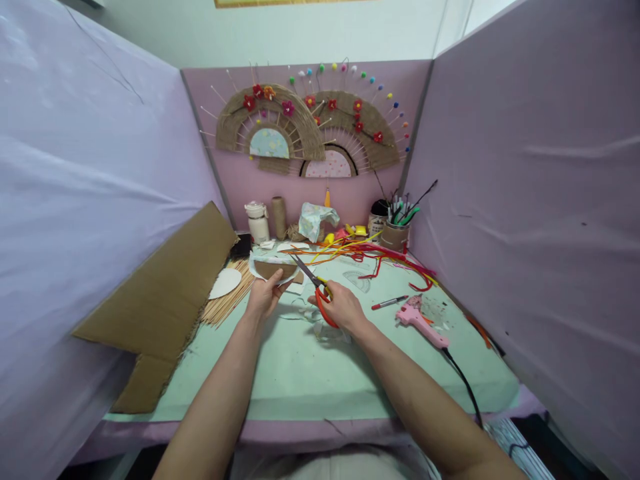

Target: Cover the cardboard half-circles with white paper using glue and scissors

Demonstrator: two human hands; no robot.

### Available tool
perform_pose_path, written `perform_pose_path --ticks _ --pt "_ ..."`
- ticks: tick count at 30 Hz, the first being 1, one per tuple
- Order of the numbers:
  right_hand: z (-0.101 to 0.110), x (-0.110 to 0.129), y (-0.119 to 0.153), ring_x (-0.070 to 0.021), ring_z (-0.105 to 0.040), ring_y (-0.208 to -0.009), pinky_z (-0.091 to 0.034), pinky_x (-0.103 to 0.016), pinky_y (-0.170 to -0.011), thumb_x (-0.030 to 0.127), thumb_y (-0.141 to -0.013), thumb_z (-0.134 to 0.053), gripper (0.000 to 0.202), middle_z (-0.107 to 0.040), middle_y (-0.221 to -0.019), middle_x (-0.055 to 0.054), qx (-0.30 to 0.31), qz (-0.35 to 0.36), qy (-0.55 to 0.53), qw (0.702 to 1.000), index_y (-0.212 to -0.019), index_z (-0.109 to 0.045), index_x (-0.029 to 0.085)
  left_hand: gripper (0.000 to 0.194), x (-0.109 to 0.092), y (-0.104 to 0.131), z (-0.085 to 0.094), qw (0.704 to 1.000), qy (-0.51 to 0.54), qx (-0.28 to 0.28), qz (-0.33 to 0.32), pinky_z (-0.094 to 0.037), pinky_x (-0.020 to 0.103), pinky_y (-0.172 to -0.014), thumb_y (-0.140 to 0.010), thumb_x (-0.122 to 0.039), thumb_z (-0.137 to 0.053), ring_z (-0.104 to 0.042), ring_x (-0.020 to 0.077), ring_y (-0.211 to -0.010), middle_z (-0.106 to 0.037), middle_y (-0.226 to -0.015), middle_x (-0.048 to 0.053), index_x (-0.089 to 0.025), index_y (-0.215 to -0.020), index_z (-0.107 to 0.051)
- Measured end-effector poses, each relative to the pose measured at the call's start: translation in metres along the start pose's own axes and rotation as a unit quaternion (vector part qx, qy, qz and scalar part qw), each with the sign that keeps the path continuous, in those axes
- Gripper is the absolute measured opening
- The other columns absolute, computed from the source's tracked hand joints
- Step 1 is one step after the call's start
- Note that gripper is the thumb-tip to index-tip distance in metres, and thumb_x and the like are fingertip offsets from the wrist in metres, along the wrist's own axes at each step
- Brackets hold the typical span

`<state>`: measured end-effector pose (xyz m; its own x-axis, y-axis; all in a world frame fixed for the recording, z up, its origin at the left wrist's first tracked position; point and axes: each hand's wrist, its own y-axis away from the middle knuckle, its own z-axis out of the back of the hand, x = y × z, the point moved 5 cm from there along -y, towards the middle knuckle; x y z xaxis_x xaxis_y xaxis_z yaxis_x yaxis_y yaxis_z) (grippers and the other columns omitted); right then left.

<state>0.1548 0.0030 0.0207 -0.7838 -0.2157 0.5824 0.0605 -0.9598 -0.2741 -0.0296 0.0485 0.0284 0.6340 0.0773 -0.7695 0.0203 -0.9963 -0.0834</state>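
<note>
My left hand point(266, 296) grips a half-round piece of brown cardboard point(273, 269) with pale patterned fabric point(255, 257) round its edge, thumb on top. In my right hand point(343, 308) is a pair of scissors point(327, 312) with orange and yellow handles. Their blades point up and left, close to the right end of the cardboard piece, and look parted. Whether they touch the fabric I cannot tell. Thin fabric scraps point(300, 310) lie on the table below and between my hands.
A pink glue gun point(423, 325) with a black cord and a pen point(390, 303) lie at right. Red and orange pipe cleaners point(360, 248) spread behind. Thin sticks point(227, 300), a white oval point(226, 283) and large cardboard point(170, 287) are at left. Decorated fans point(273, 107) hang on the back panel.
</note>
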Motion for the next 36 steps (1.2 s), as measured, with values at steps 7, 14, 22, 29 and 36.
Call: perform_pose_path --ticks 7,14,22,29,36 --pt "-0.001 0.0 0.0 -0.0147 -0.052 -0.071 -0.025 -0.025 -0.054 0.065 -0.077 -0.052 0.046 -0.061 -0.081 -0.003 0.004 0.003 0.002 1.0 -0.085 -0.059 0.02 0.048 -0.005 -0.005 0.006 1.0 0.008 -0.006 -0.012 -0.051 0.039 -0.091 -0.065 -0.003 -0.074 -0.065 0.0217 -0.1 -0.071 -0.104 0.006 -0.021 -0.107 -0.061" --pt "-0.002 0.001 0.001 -0.0143 -0.051 -0.068 -0.023 -0.025 -0.053 0.067 -0.076 -0.051 0.048 -0.061 -0.078 -0.002 -0.001 0.008 0.006 1.0 -0.08 -0.057 0.02 0.041 -0.006 -0.005 0.007 1.0 -0.018 0.004 -0.01 -0.053 0.037 -0.087 -0.065 -0.005 -0.074 -0.067 0.0206 -0.094 -0.071 -0.101 0.005 -0.019 -0.101 -0.063" --pt "-0.001 0.0 0.001 -0.0147 -0.053 -0.067 -0.023 -0.024 -0.052 0.066 -0.076 -0.052 0.046 -0.061 -0.076 -0.002 -0.001 0.004 0.008 1.0 -0.078 -0.058 0.02 0.043 -0.005 -0.003 0.007 1.0 -0.018 -0.007 0.009 -0.052 0.038 -0.088 -0.065 -0.004 -0.074 -0.067 0.0203 -0.094 -0.071 -0.101 0.005 -0.019 -0.103 -0.062" --pt "-0.001 -0.004 -0.001 -0.0151 -0.052 -0.064 -0.023 -0.024 -0.051 0.064 -0.076 -0.053 0.044 -0.061 -0.07 -0.003 -0.006 -0.004 -0.009 1.0 -0.071 -0.057 0.021 0.039 -0.005 -0.005 0.008 0.999 -0.046 0.011 -0.006 -0.055 0.032 -0.081 -0.066 -0.009 -0.075 -0.067 0.0189 -0.092 -0.071 -0.102 0.005 -0.02 -0.101 -0.063" --pt "0.006 -0.012 -0.006 -0.0135 -0.047 -0.061 -0.029 -0.024 -0.054 0.057 -0.08 -0.052 0.037 -0.057 -0.067 0.0 -0.048 -0.022 -0.075 0.996 -0.074 -0.054 0.021 0.043 -0.007 0.0 0.002 0.997 -0.065 0.022 0.017 -0.055 0.032 -0.078 -0.065 -0.011 -0.076 -0.067 0.0201 -0.089 -0.07 -0.102 0.008 -0.019 -0.104 -0.061"
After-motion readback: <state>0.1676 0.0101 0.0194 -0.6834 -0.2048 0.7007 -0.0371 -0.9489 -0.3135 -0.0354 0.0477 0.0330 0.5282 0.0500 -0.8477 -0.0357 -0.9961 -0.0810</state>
